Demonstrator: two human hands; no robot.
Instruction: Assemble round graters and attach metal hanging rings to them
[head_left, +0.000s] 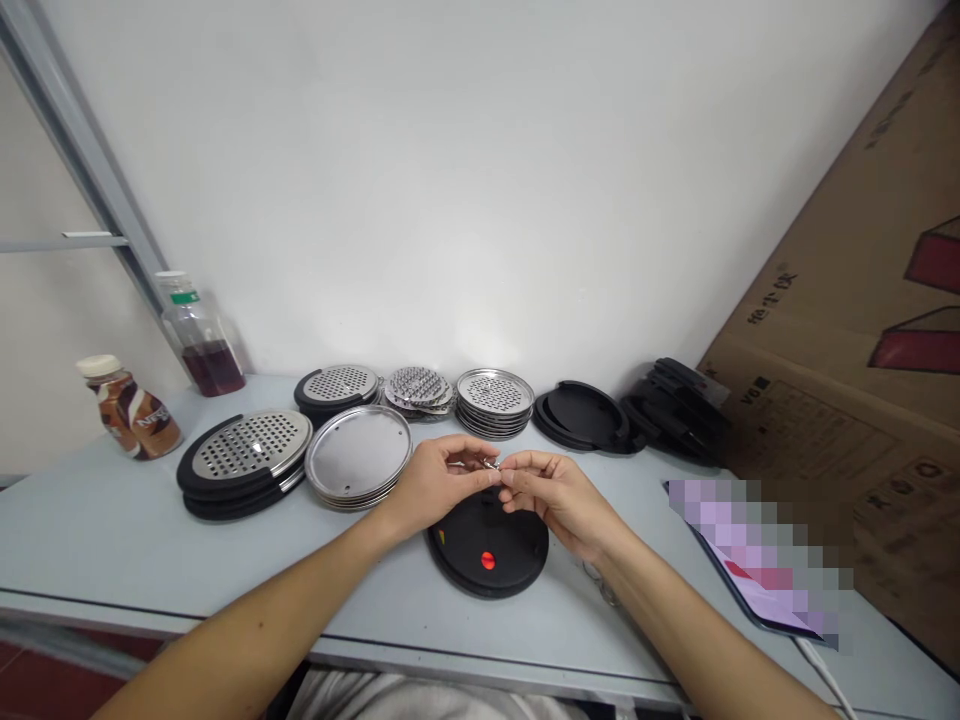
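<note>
My left hand (pixel 446 478) and my right hand (pixel 555 490) meet in front of me, fingertips pinched around a small shiny metal piece (pixel 491 463). Its exact kind is too small to make out. Below them a round black disc (pixel 517 565) lies on the table, with a red dot and a small yellow mark on it; my fingers cover its far edge. Under my right wrist, thin metal rings (pixel 606 588) are partly hidden. Left of my left hand stands a stack of round metal plates (pixel 358 450).
Perforated metal discs in black rims (pixel 251 445) sit at left, with perforated plates (pixel 495 392) and black round frames (pixel 581 415) along the wall. Two bottles, one brown (pixel 135 415) and one clear (pixel 210 350), stand far left. A phone (pixel 742 575) and cardboard box (pixel 840 400) are right.
</note>
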